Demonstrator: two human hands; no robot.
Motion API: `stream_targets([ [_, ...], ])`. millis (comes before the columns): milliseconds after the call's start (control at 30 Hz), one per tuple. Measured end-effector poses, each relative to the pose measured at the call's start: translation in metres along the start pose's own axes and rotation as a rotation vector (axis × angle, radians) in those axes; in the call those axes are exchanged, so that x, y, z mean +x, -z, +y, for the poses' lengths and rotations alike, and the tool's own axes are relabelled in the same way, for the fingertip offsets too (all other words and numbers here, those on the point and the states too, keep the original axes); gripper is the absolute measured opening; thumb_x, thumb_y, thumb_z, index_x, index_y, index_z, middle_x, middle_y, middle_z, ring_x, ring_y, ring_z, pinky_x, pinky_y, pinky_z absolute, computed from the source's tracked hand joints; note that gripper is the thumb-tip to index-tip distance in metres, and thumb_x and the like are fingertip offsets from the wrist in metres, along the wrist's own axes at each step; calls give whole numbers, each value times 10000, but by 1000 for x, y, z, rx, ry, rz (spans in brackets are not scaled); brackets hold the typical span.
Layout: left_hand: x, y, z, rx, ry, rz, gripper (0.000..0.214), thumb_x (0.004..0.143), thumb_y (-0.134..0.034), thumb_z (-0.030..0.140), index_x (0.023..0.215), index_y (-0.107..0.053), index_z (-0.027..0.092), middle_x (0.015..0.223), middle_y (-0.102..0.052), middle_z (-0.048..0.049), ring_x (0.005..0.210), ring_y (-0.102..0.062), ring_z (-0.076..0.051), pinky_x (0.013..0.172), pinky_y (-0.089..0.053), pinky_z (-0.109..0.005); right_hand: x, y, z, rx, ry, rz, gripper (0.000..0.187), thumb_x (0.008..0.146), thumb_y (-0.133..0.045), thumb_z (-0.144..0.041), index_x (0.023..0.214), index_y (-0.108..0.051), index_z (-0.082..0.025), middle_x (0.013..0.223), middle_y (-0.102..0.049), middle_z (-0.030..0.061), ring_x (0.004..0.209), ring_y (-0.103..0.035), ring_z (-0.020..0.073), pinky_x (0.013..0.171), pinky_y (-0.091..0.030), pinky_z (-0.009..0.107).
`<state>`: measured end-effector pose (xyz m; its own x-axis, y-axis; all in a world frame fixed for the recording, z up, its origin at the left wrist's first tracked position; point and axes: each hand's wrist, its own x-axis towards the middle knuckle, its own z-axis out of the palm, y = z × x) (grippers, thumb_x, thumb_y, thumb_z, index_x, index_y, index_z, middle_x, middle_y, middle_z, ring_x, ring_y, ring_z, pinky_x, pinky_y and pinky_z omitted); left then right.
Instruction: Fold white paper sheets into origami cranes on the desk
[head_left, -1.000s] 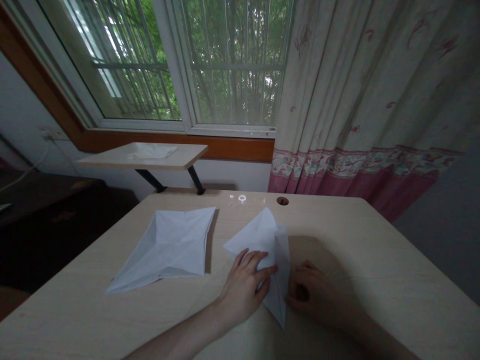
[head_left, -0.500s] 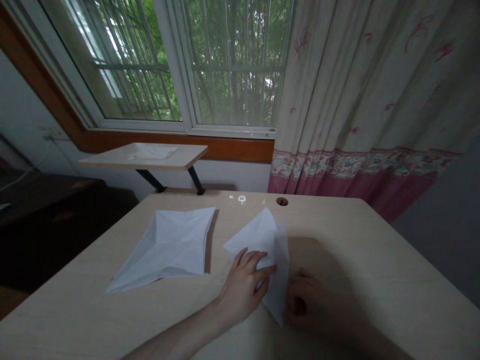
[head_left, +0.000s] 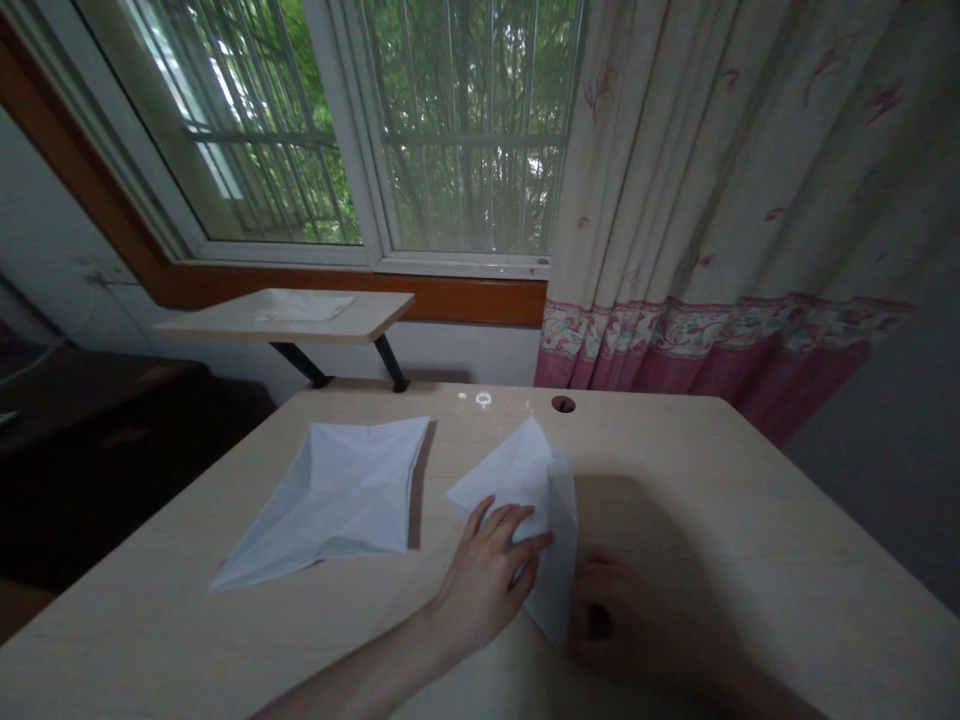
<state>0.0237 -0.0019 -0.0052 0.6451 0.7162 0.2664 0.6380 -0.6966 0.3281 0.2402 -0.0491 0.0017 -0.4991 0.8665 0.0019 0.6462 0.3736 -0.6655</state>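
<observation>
A white sheet of paper (head_left: 517,465), folded and creased, lies on the tabletop in front of me. My left hand (head_left: 496,560) rests on its lower left part with the fingers spread, pressing it flat. In shadow at the paper's lower right edge is my right hand (head_left: 619,610), its fingers curled together against that edge and seemingly pinching it. The lower corner of the sheet is partly hidden by this hand. To the left lies a second folded white paper (head_left: 356,490), with raised edges and a long point toward the lower left. Neither hand touches it.
The pale wooden table (head_left: 750,500) has a round cable hole (head_left: 563,404) near its back edge. A small raised shelf (head_left: 375,312) at the back left carries another white paper (head_left: 307,306). Behind stand a barred window (head_left: 472,130) and a flowered curtain (head_left: 712,200).
My right hand has shifted very slightly left and down at the paper's edge. My left hand and both papers have hardly moved.
</observation>
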Motion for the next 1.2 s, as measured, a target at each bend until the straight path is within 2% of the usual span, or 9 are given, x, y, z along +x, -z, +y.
stream_targets([
  [100,-1,0,-1,8,-15,-14,403,903,-574,166,1258,-635,346,1372,-575,-61,1288,-507,-263,1142,-250,-613,3,3,7,-33,-3,66,161,737,-652,-95,676,-574,-222,717,-662,-19,735,-608,173,689,-442,267],
  [233,-1,0,-3,6,-16,-40,445,875,-586,151,1264,-631,362,1391,-568,-47,1309,-496,-268,1156,-231,-612,9,14,20,-290,5,183,141,843,-596,-143,721,-581,-211,679,-648,-16,633,-589,163,772,-437,342],
  [333,-2,0,-3,3,-23,-42,441,866,-590,162,1255,-636,363,1386,-576,-34,1312,-497,-271,1157,-234,-614,12,19,30,-449,-8,287,156,868,-587,-162,717,-586,-203,692,-653,10,662,-606,189,740,-432,347],
  [500,-2,2,-1,17,-59,-15,395,887,-570,206,1249,-629,352,1366,-594,-25,1294,-514,-278,1148,-203,-659,13,13,44,-513,-29,381,138,864,-595,-152,737,-592,-205,692,-664,5,664,-623,192,712,-440,329],
  [733,-2,7,4,16,-125,17,434,878,-616,456,1261,-594,254,1362,-597,-60,1272,-518,-336,1136,-130,-708,15,2,50,-535,3,420,156,867,-573,-140,727,-578,-209,691,-659,7,658,-625,198,693,-454,338],
  [900,-3,6,4,-3,-176,41,549,824,-661,536,1260,-578,213,1357,-591,-91,1260,-519,-340,1154,-62,-690,13,2,50,-545,113,497,136,918,-531,-190,800,-592,-217,757,-666,24,747,-620,223,733,-463,371],
  [1033,-4,5,4,-44,-194,27,526,835,-663,502,1275,-559,233,1346,-577,-96,1235,-533,-307,1158,-50,-677,11,6,45,-534,268,608,166,970,-470,-195,1067,-603,-219,1002,-690,62,924,-611,221,828,-467,366],
  [1133,-5,4,4,-68,-198,27,495,827,-686,470,1254,-572,248,1285,-588,-98,1204,-548,-292,1156,-117,-659,11,6,41,-659,318,719,282,969,-481,-181,1223,-581,-251,1181,-648,87,1105,-556,252,931,-427,405],
  [1200,-6,2,5,-82,-194,35,496,803,-722,426,1242,-577,246,1264,-587,-99,1186,-553,-295,1138,-235,-620,13,5,39,-763,310,751,362,954,-501,-158,1275,-574,-309,1268,-616,73,1219,-488,279,1014,-354,465],
])
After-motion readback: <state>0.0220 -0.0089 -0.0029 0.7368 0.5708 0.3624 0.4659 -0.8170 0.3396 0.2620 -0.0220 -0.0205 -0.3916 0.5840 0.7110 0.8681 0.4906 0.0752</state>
